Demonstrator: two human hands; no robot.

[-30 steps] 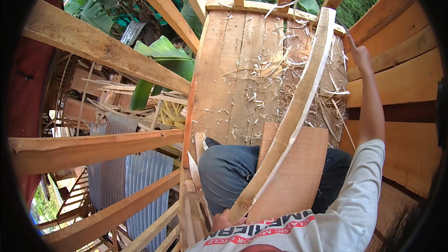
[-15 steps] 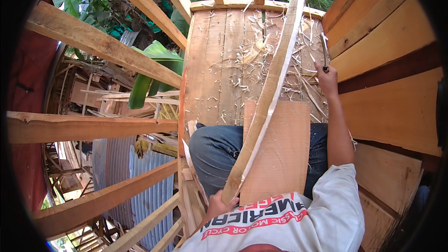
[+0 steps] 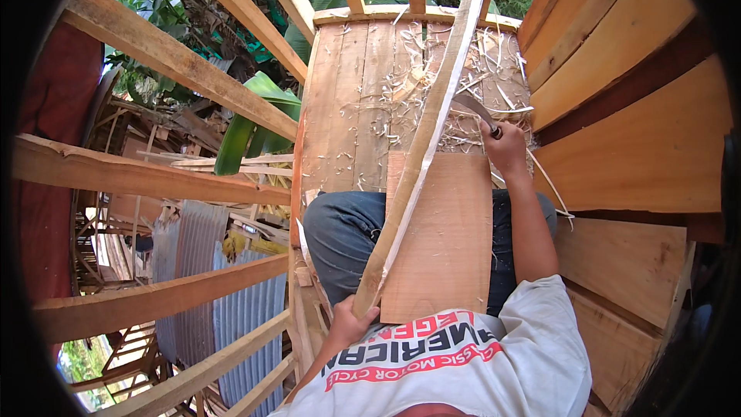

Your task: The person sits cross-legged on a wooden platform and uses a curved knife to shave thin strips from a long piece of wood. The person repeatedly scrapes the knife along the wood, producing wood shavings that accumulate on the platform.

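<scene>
- Left hand [image 3: 353, 323]: closed around the near end of a long wooden strip [image 3: 427, 127], thumb and fingers wrapped over the wood.
- Right hand [image 3: 506, 151]: gripping the handle of 1 curved knife [image 3: 472, 105], whose blade points at the strip's pale edge; I cannot tell whether they touch.
- The strip runs from the left hand up and across, passing left of the right hand, its far end well beyond both hands.
- Between the 2 hands, a flat board [image 3: 448, 239] rests across the lap, beneath the strip.
- Beyond the hands, curled shavings [image 3: 397, 96] litter the plank floor [image 3: 328, 135].
- Judging by its look, the strip should be stiff, fairly light, dry rather than slippery; best held at its near end, clear of the blade.
</scene>
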